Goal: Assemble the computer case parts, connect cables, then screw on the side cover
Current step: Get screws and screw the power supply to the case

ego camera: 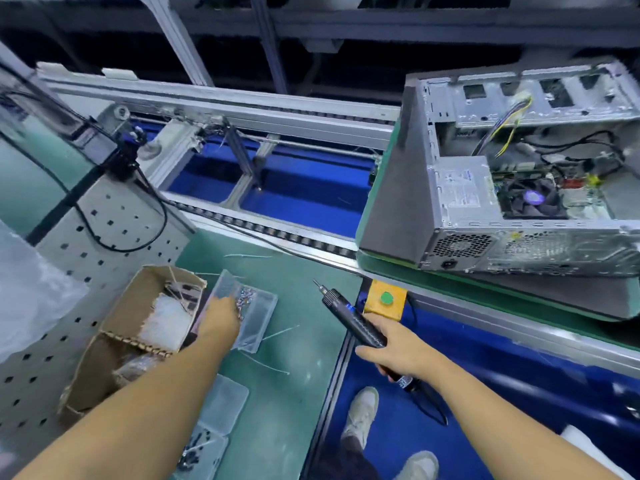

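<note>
Case open, side cover not on, screws being fetched.
Computer case [502, 202] lies on the conveyor pallet [519, 292], well apart from both hands, cables exposed. Left hand [221, 320] dips into the screw tray [258, 317] on the worktop [304, 341], fingers hidden, can't tell. Right hand [391, 351] fingers are clamped round the electric screwdriver [349, 317]. Cover and screwing likely remain.

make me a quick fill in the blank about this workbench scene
1. The right hand holds an electric ____ by its black body.
2. The left hand reaches into a clear tray of ____.
3. The button on the yellow box is ____.
4. Left of the tray stands a torn ____ carton.
Missing words: screwdriver, screws, green, cardboard.
</note>
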